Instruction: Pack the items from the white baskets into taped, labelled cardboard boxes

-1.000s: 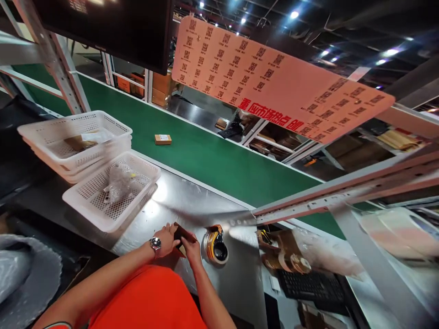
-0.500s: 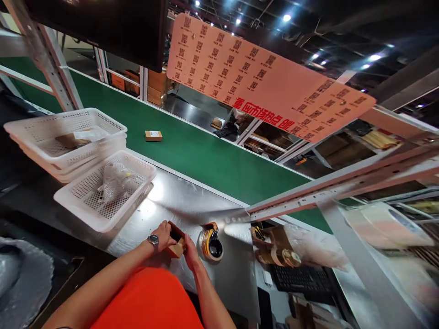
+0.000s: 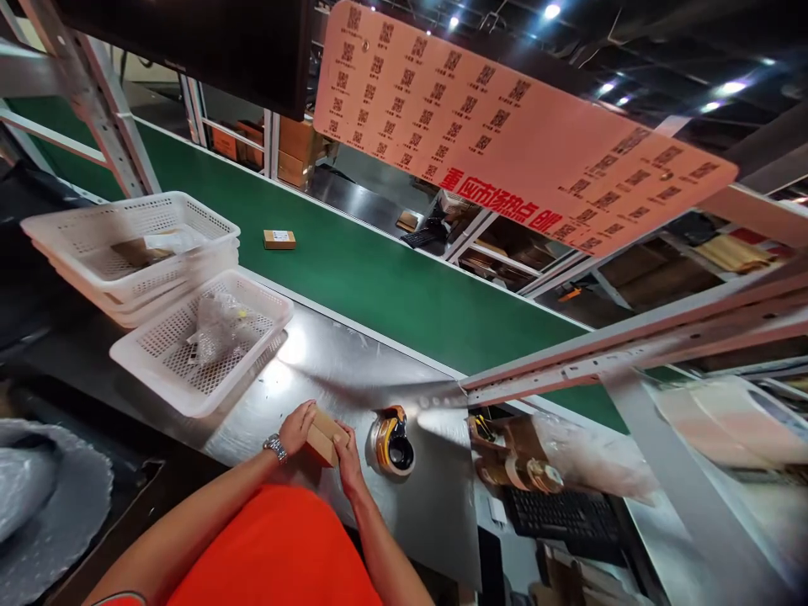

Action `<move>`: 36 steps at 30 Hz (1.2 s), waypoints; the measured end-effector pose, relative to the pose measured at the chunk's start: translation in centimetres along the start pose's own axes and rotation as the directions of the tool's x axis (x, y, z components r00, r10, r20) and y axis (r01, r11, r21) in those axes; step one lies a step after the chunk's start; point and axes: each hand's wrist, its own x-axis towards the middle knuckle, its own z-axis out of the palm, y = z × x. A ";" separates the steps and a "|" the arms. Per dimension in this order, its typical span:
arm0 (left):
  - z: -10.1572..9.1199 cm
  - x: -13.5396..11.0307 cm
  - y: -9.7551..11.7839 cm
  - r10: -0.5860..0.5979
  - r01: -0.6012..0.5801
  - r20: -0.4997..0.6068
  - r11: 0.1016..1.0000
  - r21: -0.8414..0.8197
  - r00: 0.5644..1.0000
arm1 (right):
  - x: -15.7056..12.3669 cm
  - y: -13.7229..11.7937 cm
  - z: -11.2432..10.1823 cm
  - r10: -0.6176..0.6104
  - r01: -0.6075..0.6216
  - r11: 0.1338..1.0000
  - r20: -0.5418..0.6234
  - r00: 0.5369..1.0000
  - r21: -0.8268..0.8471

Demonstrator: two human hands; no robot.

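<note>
Between my two hands is a small brown cardboard box (image 3: 324, 433), tilted, with its upper flaps folded down. My left hand (image 3: 296, 428), below a metal wristwatch (image 3: 276, 448), grips the box's left side. On the opposite side my right hand (image 3: 347, 459) holds it, with the thumb and fingers over the edge. Just right of the hands, a tape dispenser (image 3: 392, 442) with a yellow and black body rests on the metal table (image 3: 435, 505).
White perforated baskets (image 3: 189, 404) stand at the left, one holding bubble-wrapped goods (image 3: 218, 328). A small labelled box (image 3: 279, 240) lies on the green conveyor belt (image 3: 391, 286). A keyboard (image 3: 561, 518) sits at the right. Above hangs a pink board (image 3: 568, 151) with printed codes.
The box was open at the top, its dark inside showing; now its flaps are folded over. Both hands have shifted to its sides. The view has turned slightly.
</note>
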 end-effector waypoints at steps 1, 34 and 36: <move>0.1 0.1 -0.1 0.006 -0.006 -0.004 1.000 0.009 1.000 | -0.1 -0.1 -0.3 0.017 -0.016 0.999 0.029 0.999 -0.032; 0.9 0.5 1.0 0.102 -0.102 0.061 0.995 -0.003 0.993 | -2.6 -9.1 -0.8 -0.039 0.034 0.999 -0.194 0.980 -0.025; 0.5 0.5 1.5 0.053 -0.051 0.048 0.998 -0.036 0.997 | -2.5 -9.1 -1.2 -0.051 0.046 0.999 -0.187 0.981 -0.029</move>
